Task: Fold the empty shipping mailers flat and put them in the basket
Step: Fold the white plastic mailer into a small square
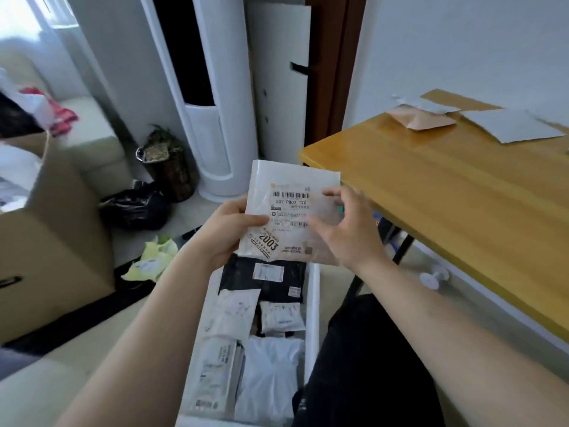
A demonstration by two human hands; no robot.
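I hold a flat white mailer point(292, 186) with a barcode label above the white basket point(312, 306). My left hand point(229, 232) grips its left edge, thumb on the front. My right hand point(341, 226) holds its right side, fingers curled over the label. Inside the basket lie several folded mailers: a black one point(268, 283) at the far end and white ones point(272, 377) nearer me. More mailers lie on the wooden table point(446, 192) at the right: a brown one point(421, 118) and a grey one point(511, 129).
A tall white appliance point(212, 103) stands behind the basket. A large cardboard box point(52, 241) sits at the left, with a black bag point(135, 206) and yellow packaging point(151, 260) on the floor. A dark stool point(369, 359) is beside the basket.
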